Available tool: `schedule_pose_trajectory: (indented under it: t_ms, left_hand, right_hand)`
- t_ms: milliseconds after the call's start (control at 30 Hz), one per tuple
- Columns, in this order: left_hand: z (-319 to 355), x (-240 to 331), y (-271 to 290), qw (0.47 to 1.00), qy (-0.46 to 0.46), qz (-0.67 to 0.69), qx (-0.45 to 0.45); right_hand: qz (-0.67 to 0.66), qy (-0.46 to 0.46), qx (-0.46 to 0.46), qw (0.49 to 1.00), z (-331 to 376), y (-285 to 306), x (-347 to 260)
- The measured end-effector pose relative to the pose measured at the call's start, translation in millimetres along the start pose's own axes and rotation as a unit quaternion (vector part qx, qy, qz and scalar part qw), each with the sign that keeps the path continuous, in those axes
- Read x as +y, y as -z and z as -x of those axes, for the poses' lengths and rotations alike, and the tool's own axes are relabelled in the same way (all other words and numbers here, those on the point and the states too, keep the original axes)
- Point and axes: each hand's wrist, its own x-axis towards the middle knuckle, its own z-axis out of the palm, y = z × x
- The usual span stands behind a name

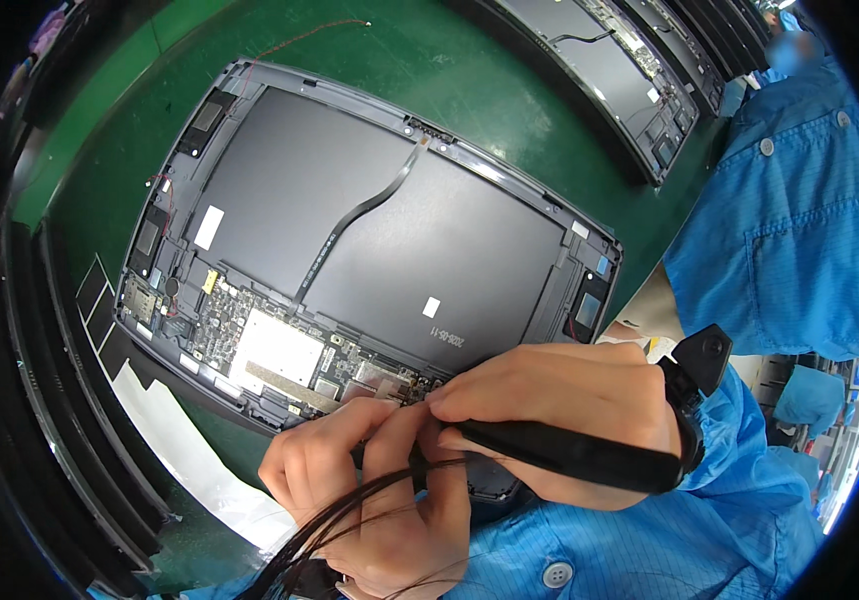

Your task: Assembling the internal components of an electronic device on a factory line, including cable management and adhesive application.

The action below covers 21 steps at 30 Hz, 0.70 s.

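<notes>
An opened tablet [299, 83] lies tilted on the green bench, its inside facing up. Wide dark battery panels [479, 230] fill its middle, crossed by a black ribbon cable [349, 218]. Along the near edge runs the circuit board [217, 318] with a white shield plate [279, 352]. My right hand [569, 410] is closed around a black tapered hand tool [579, 455]; its tip is hidden between my fingers. My left hand [379, 490] pinches at the board's near edge, fingertips against my right ones. What it grips is hidden. Dark hair strands [334, 520] cross my left hand.
More opened tablets [609, 70] stand at the far right. Dark racks or trays [69, 400] line the left, beside a white strip [199, 470]. A thin red wire [314, 36] lies beyond the tablet. Another person in a blue coat [799, 200] is close on the right.
</notes>
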Motion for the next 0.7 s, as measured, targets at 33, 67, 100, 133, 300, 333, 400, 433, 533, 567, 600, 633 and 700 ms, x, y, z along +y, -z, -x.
schedule_pose_trajectory:
  t_ms: [33,67,100,133,300,333,400,433,533,567,600,633,700]
  left_hand:
    - [-0.5,-0.7,-0.7,1.0,-0.002,-0.001,0.0]
    - [-0.7,-1.9,-1.2,1.0,-0.003,0.001,-0.006]
    - [-1.6,-3.4,-1.9,1.0,-0.005,0.003,-0.011]
    - [-3.0,-8.0,-0.7,1.0,-0.003,0.001,-0.01]
    - [-6.8,-16.6,0.7,0.994,-0.075,0.074,0.018]
    - [-7.0,-16.4,0.1,0.995,-0.068,0.076,0.017]
    - [-6.3,-13.4,1.8,0.995,-0.07,0.068,0.018]
    - [-6.6,-13.1,1.2,0.996,-0.069,0.061,0.018]
    - [-6.4,-9.8,-0.5,0.997,-0.062,0.048,0.027]
    - [-6.1,-9.8,-0.5,0.997,-0.061,0.046,0.027]
    - [-5.9,-10.0,-0.3,0.996,-0.065,0.042,0.032]
    - [-6.0,-9.3,-1.5,0.996,-0.073,0.041,0.034]
    - [-5.9,-7.8,-2.4,0.996,-0.078,0.035,0.041]
  right_hand:
    - [-0.017,-0.022,-0.012,1.0,-0.8,2.5,-0.3]
    - [-0.034,-0.043,-0.025,0.998,-1.0,4.5,0.3]
    - [-0.034,-0.043,-0.023,0.998,-0.3,5.8,1.9]
    - [-0.039,-0.047,-0.023,0.998,-0.4,6.3,2.2]
    - [-0.04,-0.05,-0.028,0.998,-1.9,6.4,4.2]
    - [-0.043,-0.054,-0.024,0.997,-2.6,6.2,4.5]
    - [-0.046,-0.056,-0.017,0.997,-2.4,7.8,1.1]
    - [-0.041,-0.062,-0.012,0.997,-3.1,8.5,0.2]
    - [-0.049,-0.084,0.022,0.995,0.9,9.7,3.2]
    - [-0.062,-0.099,0.05,0.992,2.8,10.8,4.7]
    - [-0.065,-0.099,0.048,0.992,4.8,14.7,4.6]
    - [-0.072,-0.128,0.036,0.989,5.6,21.0,2.9]
    - [-0.086,-0.152,0.021,0.984,7.1,27.6,3.9]
